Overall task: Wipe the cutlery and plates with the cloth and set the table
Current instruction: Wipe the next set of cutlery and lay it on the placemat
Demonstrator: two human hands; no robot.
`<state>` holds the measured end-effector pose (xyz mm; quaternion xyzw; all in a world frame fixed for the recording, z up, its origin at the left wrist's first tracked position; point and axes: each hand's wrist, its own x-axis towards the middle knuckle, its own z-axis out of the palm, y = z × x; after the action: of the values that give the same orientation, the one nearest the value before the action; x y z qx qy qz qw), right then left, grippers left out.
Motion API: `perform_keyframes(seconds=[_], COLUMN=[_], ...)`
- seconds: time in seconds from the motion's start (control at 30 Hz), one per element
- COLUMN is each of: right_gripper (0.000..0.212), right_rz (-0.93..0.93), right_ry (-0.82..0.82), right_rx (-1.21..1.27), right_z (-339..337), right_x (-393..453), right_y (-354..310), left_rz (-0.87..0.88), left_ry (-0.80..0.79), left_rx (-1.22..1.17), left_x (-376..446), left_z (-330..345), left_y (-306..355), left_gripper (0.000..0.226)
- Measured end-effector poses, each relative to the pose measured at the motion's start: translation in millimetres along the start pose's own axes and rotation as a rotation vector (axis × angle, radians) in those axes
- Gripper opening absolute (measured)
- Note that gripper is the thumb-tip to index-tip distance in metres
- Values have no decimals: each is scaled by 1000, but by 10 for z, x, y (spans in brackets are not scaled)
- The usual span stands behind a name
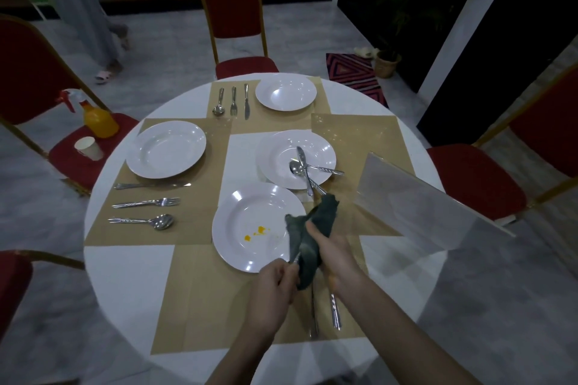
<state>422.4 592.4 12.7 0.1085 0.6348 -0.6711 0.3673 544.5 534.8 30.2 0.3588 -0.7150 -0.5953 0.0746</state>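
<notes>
My right hand [333,255] grips a dark grey cloth [312,237] wrapped round a piece of cutlery. My left hand [275,284] holds that piece's metal handle at the cloth's lower end; its head is hidden in the cloth. Just left of the cloth lies a white plate [250,228] with orange stains. Behind it, another plate [278,159] carries a spoon [295,167] and two more utensils. Two pieces of cutlery [334,311] lie on the mat under my arms.
Two laid settings: a plate [165,150] with knife, fork and spoon at left, and a plate [286,91] with cutlery at the far side. A grey board [422,197] leans at right. Red chairs ring the round table [125,275]; one holds a spray bottle [98,120] and a cup [88,148].
</notes>
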Motion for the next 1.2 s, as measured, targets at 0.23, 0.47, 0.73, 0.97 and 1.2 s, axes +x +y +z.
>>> perform_keyframes(seconds=[0.23, 0.47, 0.73, 0.97, 1.2], right_gripper=[33, 25, 9, 13, 5], right_rz=[92, 42, -136, -220, -407], right_ry=[138, -44, 205, 115, 152], right_rx=[105, 0, -137, -254, -609], right_z=[32, 158, -4, -384, -666], right_x=[67, -80, 237, 316, 240], right_y=[-134, 64, -26, 9, 289], left_rz=[-17, 14, -79, -119, -138], left_ry=[-53, 35, -84, -136, -309], left_rx=[-16, 37, 23, -7, 35], left_x=[-86, 39, -117, -213, -229], left_z=[29, 3, 51, -56, -47], left_y=[-42, -26, -31, -76, -288], left_gripper=[34, 35, 35, 41, 38])
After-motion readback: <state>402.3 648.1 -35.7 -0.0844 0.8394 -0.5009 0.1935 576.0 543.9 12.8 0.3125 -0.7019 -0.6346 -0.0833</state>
